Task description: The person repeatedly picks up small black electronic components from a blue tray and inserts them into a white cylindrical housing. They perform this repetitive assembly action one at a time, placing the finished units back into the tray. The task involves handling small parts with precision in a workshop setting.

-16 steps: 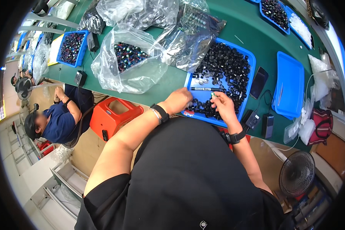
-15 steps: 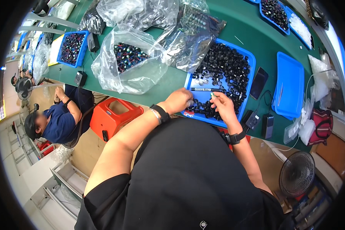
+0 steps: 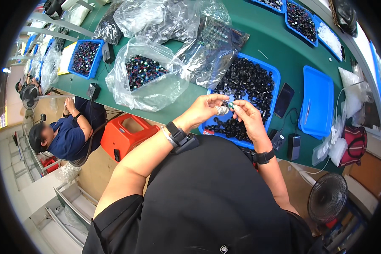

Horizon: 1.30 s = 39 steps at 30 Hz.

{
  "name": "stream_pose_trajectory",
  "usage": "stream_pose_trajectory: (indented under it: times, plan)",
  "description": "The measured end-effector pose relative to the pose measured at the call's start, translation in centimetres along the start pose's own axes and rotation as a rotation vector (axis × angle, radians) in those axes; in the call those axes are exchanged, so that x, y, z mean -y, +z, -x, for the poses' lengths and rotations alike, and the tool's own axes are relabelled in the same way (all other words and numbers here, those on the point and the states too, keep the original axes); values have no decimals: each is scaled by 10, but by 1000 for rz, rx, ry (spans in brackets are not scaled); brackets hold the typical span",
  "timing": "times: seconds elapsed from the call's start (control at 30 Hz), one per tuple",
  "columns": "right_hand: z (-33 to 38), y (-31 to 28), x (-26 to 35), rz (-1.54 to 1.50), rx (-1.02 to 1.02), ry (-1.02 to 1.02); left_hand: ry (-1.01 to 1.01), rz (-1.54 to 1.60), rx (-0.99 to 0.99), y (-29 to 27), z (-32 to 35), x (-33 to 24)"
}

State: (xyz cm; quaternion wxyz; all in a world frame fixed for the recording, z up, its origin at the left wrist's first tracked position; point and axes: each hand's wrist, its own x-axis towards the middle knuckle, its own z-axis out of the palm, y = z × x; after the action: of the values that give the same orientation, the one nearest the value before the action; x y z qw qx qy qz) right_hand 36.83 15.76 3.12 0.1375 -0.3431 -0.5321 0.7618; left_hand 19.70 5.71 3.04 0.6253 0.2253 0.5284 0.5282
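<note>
Over the blue tray [image 3: 277,84] filled with small black plastic caps [image 3: 252,78], my two hands are close together. A small black cap [image 3: 225,104] is pinched between the fingertips of my left hand [image 3: 204,111]; a whitish cover shows on one finger. In my right hand [image 3: 249,116], thumb and fingers close on a tiny round green-and-white part [image 3: 231,105]. The two pieces are side by side, and whether they touch is too small to tell. My hands hide part of the tray's near side.
Left of the tray lies an open clear bag [image 3: 146,97] of small wired parts. To the right are a phone [image 3: 285,99], a power adapter [image 3: 277,139] and blue trays [image 3: 315,101]. A co-worker [image 3: 70,131] sits at left, beyond a red stool [image 3: 125,137].
My left hand has risen from the tray's near left corner with a black cap. It has come up to my right hand, which still holds the small green-and-white part.
</note>
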Motion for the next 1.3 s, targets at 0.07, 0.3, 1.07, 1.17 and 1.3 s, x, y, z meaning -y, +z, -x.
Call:
stream_pose_trajectory:
  times: [0.07, 0.3, 1.07, 1.17, 1.3]
  plan:
    - [0, 1, 4, 28, -12, -11, -6, 47, 37, -2, 2, -4]
    - [-5, -2, -1, 72, -19, -86, -33, -11, -16, 2, 2, -9]
    - [-17, 1, -9, 362, -107, -70, -84, -112, -45, 2, -6, -7]
    - [-20, 2, -9, 260, -95, 34, -61, -60, -68, 1, -7, -2]
    - [-23, 2, -9, 184, -79, 92, -54, 33, -99, 1, -6, -3]
